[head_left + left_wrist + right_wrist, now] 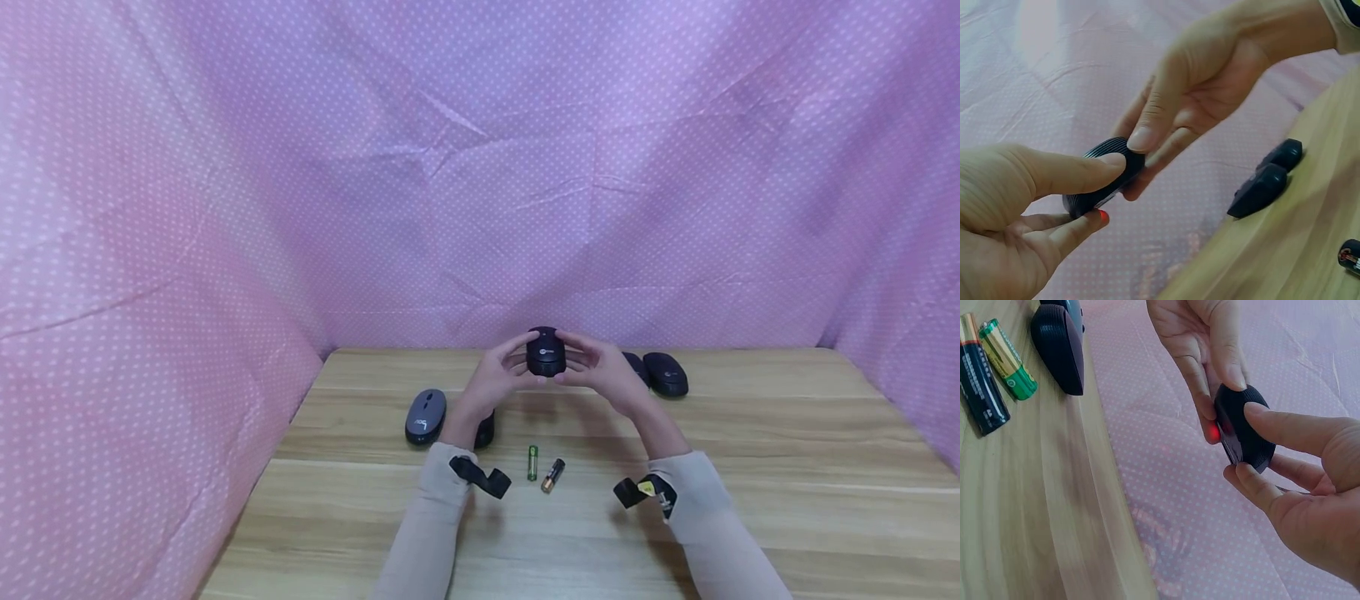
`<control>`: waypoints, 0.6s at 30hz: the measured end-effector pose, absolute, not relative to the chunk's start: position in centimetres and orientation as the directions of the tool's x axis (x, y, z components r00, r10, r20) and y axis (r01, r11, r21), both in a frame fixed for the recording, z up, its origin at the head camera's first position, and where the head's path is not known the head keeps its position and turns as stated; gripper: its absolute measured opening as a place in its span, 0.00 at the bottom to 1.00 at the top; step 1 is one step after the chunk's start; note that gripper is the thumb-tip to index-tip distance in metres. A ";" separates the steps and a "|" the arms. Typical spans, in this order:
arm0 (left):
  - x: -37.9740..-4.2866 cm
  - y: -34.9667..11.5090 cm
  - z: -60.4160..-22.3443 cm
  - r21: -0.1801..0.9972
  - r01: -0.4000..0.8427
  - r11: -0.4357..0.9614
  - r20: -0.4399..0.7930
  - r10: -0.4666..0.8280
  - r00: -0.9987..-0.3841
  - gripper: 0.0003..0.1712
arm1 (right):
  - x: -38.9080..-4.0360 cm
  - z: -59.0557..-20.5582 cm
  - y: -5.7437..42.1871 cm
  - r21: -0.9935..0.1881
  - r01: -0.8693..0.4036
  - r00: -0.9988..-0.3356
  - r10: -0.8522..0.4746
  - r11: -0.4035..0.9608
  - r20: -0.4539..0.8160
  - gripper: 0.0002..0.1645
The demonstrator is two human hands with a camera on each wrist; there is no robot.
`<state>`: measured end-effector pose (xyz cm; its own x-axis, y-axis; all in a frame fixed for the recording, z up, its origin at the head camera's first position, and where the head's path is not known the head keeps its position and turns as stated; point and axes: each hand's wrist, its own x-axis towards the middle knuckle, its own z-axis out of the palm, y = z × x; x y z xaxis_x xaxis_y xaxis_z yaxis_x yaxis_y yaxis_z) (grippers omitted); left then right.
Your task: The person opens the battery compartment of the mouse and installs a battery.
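Note:
A black computer mouse [546,354] is held up above the table's far edge between both hands. My left hand [497,375] grips one side of it, thumb [1094,174] on the ribbed side and fingers beneath. From the other side my right hand [609,377] pinches it, with its thumb [1291,430] on the ribbed edge. A red glow falls on a left fingertip [1103,216] under the mouse. On the table nearer the body lie a green battery [532,462] and a black-and-copper battery [552,476].
A grey-topped mouse [426,415] sits at the left, with another dark mouse [486,431] partly hidden behind the left wrist. Two dark mice stand side by side at the right, the outer mouse [665,375] fully visible. Pink dotted cloth [465,208] surrounds the wooden table [787,433].

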<state>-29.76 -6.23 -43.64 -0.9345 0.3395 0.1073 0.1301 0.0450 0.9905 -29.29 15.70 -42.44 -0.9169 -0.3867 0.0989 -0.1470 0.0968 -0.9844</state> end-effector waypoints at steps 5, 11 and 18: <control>-29.9 -5.7 -44.2 0.981 0.182 0.071 0.150 0.327 -0.933 0.43 | -29.3 -42.3 16.3 -0.980 -0.154 -0.915 -0.394 0.129 0.092 0.47; -29.6 -5.2 -44.3 0.965 0.244 0.092 0.205 0.309 -0.929 0.42 | -29.2 -42.0 16.9 -0.976 -0.147 -0.915 -0.398 0.160 0.073 0.47; -30.0 -4.3 -44.9 0.946 0.283 0.157 0.226 0.306 -0.925 0.41 | -29.6 -42.4 17.9 -0.964 -0.174 -0.904 -0.420 0.203 0.074 0.49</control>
